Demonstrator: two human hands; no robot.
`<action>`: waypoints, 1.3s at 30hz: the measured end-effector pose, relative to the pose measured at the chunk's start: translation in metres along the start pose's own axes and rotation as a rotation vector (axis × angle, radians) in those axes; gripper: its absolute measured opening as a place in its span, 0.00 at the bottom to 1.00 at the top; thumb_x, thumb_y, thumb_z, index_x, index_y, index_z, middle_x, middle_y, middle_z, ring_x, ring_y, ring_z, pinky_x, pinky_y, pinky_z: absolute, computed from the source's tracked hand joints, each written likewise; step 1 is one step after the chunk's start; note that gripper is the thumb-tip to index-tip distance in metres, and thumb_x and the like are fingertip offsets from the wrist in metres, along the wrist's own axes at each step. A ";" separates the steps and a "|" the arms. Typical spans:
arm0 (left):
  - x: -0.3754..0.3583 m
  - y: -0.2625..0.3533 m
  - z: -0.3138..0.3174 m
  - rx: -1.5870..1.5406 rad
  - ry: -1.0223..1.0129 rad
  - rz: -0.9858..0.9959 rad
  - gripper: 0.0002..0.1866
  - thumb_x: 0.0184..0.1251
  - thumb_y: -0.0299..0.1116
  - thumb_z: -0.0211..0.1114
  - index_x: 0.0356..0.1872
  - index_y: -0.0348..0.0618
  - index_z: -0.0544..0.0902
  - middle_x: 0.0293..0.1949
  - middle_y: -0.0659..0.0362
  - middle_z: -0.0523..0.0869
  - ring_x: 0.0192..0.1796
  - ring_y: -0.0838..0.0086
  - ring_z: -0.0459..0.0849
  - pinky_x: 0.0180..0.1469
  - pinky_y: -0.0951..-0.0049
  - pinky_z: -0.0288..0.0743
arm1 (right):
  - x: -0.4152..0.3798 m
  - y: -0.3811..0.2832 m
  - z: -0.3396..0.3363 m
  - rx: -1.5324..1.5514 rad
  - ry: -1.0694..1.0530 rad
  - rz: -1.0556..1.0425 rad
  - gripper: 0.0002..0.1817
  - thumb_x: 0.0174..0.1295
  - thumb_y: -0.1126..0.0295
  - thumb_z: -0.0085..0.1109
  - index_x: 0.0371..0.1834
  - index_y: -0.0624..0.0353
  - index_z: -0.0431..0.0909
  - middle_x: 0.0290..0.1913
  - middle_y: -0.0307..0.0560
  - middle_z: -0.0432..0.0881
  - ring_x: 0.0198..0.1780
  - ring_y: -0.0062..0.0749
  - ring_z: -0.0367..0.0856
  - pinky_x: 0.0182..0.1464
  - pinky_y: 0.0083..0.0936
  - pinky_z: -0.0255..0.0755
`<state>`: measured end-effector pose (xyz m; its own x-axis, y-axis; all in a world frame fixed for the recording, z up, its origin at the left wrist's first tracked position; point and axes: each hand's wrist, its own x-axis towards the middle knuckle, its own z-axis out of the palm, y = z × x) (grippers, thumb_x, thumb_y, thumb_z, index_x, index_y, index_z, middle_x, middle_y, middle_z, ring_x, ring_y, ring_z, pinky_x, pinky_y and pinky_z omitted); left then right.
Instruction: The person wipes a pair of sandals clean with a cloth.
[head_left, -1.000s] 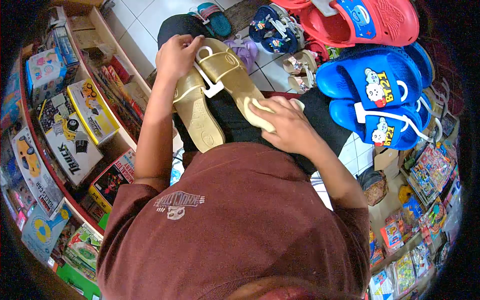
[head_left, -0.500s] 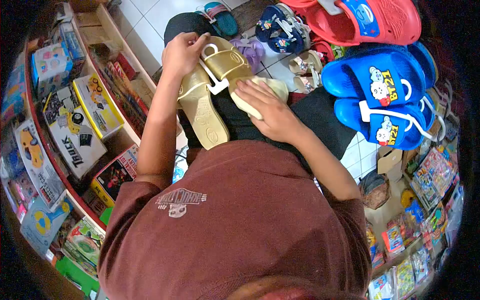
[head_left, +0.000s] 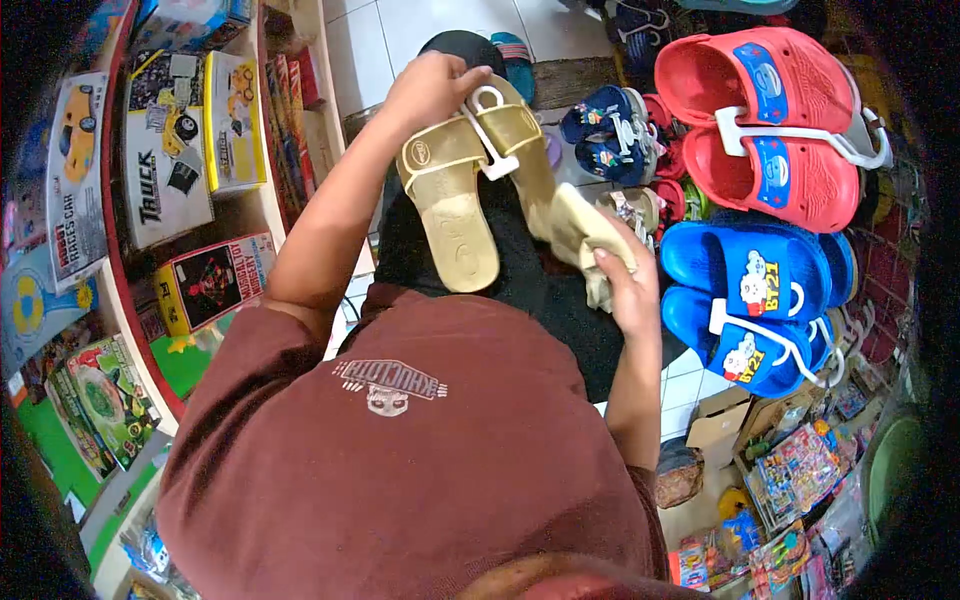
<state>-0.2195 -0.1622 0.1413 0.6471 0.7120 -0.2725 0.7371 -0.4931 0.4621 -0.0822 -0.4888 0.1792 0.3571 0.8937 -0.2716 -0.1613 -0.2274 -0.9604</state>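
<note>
A pair of gold slide sandals [head_left: 460, 235], joined by a white plastic hanger [head_left: 497, 165], lies across my lap on black trousers. My left hand [head_left: 435, 92] is closed on the far ends of the sandals, its fingertips beside the hanger's hook. In my right hand [head_left: 630, 285] a pale yellow cloth [head_left: 590, 235] is gripped and bunched, the thumb on top. The cloth overlaps the near end of the right sandal, hiding part of its sole.
To the right hang red clogs [head_left: 760, 130] and blue slides [head_left: 745, 310] on white hangers. Small navy sandals [head_left: 610, 135] sit beyond my lap. At left stand shelves with boxed toys, including a truck box [head_left: 165, 150]. Packaged toys [head_left: 800, 470] fill the lower right.
My right hand has moved from lying flat on the cloth over the right sandal toward its near end, and now grips the cloth. The whole view has shifted.
</note>
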 end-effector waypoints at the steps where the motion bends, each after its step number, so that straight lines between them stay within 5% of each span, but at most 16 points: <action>1: -0.001 -0.001 0.002 0.038 0.073 -0.019 0.27 0.70 0.59 0.61 0.34 0.41 0.90 0.35 0.45 0.89 0.42 0.49 0.88 0.47 0.54 0.80 | 0.003 -0.006 0.006 -0.012 -0.010 0.023 0.25 0.66 0.78 0.52 0.68 0.68 0.74 0.59 0.51 0.83 0.58 0.29 0.81 0.64 0.26 0.71; 6: -0.011 0.012 0.012 -0.014 0.195 -0.149 0.26 0.69 0.57 0.62 0.30 0.41 0.91 0.30 0.46 0.89 0.39 0.49 0.88 0.45 0.53 0.81 | 0.038 -0.023 0.066 -0.580 -0.118 -0.440 0.29 0.54 0.75 0.58 0.65 0.65 0.76 0.64 0.56 0.81 0.66 0.51 0.78 0.70 0.42 0.68; 8: -0.005 0.009 0.014 -0.039 0.220 -0.116 0.29 0.70 0.58 0.62 0.29 0.38 0.89 0.26 0.43 0.86 0.35 0.48 0.87 0.42 0.52 0.79 | 0.051 -0.020 0.094 -0.852 -0.091 -0.547 0.30 0.55 0.75 0.59 0.65 0.64 0.76 0.63 0.57 0.81 0.68 0.52 0.76 0.72 0.40 0.65; 12: -0.006 0.010 0.014 -0.057 0.214 -0.102 0.31 0.68 0.60 0.62 0.29 0.36 0.88 0.25 0.42 0.85 0.33 0.47 0.86 0.40 0.51 0.78 | 0.042 -0.011 0.097 -0.920 -0.171 -0.471 0.33 0.53 0.74 0.65 0.67 0.61 0.74 0.69 0.51 0.75 0.74 0.46 0.68 0.74 0.48 0.59; 13: -0.007 0.014 0.010 -0.042 0.163 -0.155 0.25 0.68 0.57 0.63 0.31 0.44 0.92 0.29 0.49 0.89 0.37 0.53 0.89 0.43 0.55 0.82 | 0.037 -0.010 0.092 -0.949 -0.219 -0.430 0.35 0.54 0.72 0.67 0.70 0.57 0.72 0.73 0.47 0.71 0.75 0.44 0.65 0.75 0.53 0.57; 22: -0.003 0.011 0.020 -0.017 0.210 -0.099 0.24 0.67 0.58 0.63 0.36 0.47 0.92 0.47 0.44 0.87 0.51 0.47 0.84 0.53 0.52 0.78 | 0.043 -0.004 0.097 -0.958 -0.176 -0.323 0.35 0.56 0.72 0.66 0.71 0.46 0.73 0.73 0.44 0.71 0.75 0.58 0.63 0.77 0.56 0.52; 27: -0.003 0.018 0.014 -0.048 0.167 -0.117 0.23 0.67 0.58 0.63 0.39 0.49 0.93 0.46 0.45 0.87 0.50 0.49 0.85 0.52 0.53 0.79 | 0.061 0.007 0.113 -1.012 0.061 -0.363 0.31 0.54 0.73 0.66 0.65 0.50 0.77 0.63 0.42 0.80 0.62 0.51 0.74 0.65 0.45 0.60; 30: -0.008 0.021 0.022 -0.001 0.256 -0.089 0.23 0.67 0.57 0.64 0.38 0.49 0.93 0.45 0.46 0.87 0.49 0.49 0.85 0.52 0.53 0.80 | 0.069 0.004 0.122 -0.956 0.102 -0.203 0.29 0.52 0.74 0.66 0.62 0.51 0.79 0.64 0.43 0.80 0.61 0.49 0.74 0.65 0.44 0.61; 39: -0.007 0.021 0.033 0.026 0.267 0.007 0.28 0.67 0.61 0.62 0.33 0.44 0.91 0.40 0.44 0.86 0.45 0.47 0.85 0.49 0.49 0.79 | 0.013 -0.014 0.076 -0.875 -0.301 -0.285 0.37 0.46 0.76 0.69 0.65 0.43 0.79 0.69 0.33 0.74 0.56 0.45 0.74 0.59 0.41 0.71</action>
<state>-0.2019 -0.1942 0.1248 0.5807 0.8134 -0.0356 0.7395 -0.5087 0.4409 -0.1450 -0.4445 0.1940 0.0061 0.9938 -0.1110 0.6807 -0.0855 -0.7276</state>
